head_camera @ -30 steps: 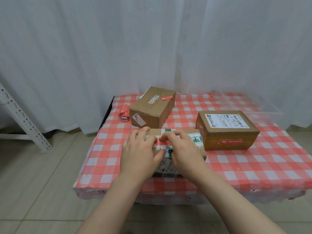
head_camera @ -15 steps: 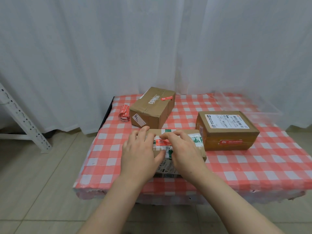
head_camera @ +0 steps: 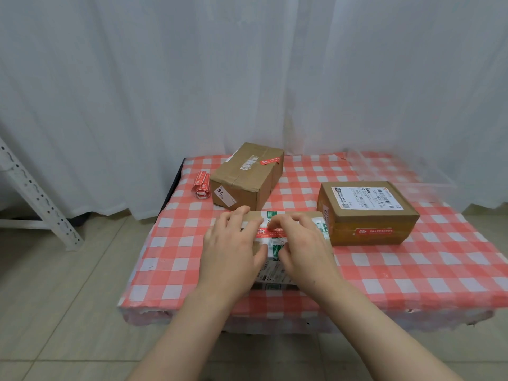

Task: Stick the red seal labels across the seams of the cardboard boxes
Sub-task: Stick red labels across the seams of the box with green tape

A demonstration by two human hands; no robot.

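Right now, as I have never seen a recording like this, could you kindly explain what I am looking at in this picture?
There is no machine: a person wears a camera on the head, which looks down at their own bare hands. On the checked tablecloth stand a far box, a right box, a near box and a roll of red labels. The left hand and right hand press a red label onto the near box.

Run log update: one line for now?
step: pressing red seal label on near brown cardboard box | left hand: pressing box | right hand: fingertips on label
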